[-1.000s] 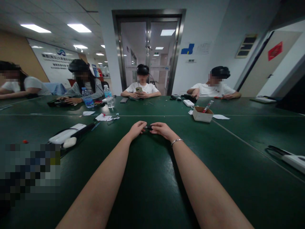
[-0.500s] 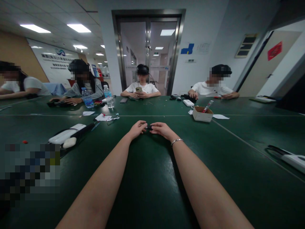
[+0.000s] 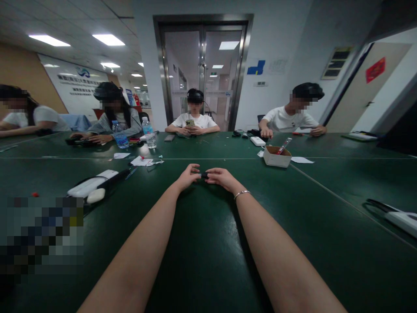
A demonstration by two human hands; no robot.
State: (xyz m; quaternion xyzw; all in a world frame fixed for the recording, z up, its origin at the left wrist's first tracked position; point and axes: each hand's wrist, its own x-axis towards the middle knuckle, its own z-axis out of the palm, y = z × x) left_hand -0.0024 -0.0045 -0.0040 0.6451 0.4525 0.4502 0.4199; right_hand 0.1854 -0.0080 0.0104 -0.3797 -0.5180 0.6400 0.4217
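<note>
My right hand (image 3: 221, 177) is closed in a pinch round a small black object (image 3: 204, 175), held low over the green table in front of me. Its kind is too small to make out; a pale bit shows at its left end. My left hand (image 3: 188, 177) meets that end with its lower fingertips, while an upper finger stands raised and apart. Fingers partly hide the object. A bracelet (image 3: 242, 194) circles my right wrist.
A cardboard box (image 3: 276, 157) with a red-and-clear item stands right of my hands. Beyond on the left are two water bottles (image 3: 149, 135) and paper scraps (image 3: 141, 161). White devices (image 3: 93, 184) with cables lie at left. Several people sit round the table (image 3: 202, 243).
An upper finger of my left hand has lifted away from the small black object. My right hand stays almost still. The person at the far right has shifted their head and raised their body slightly.
</note>
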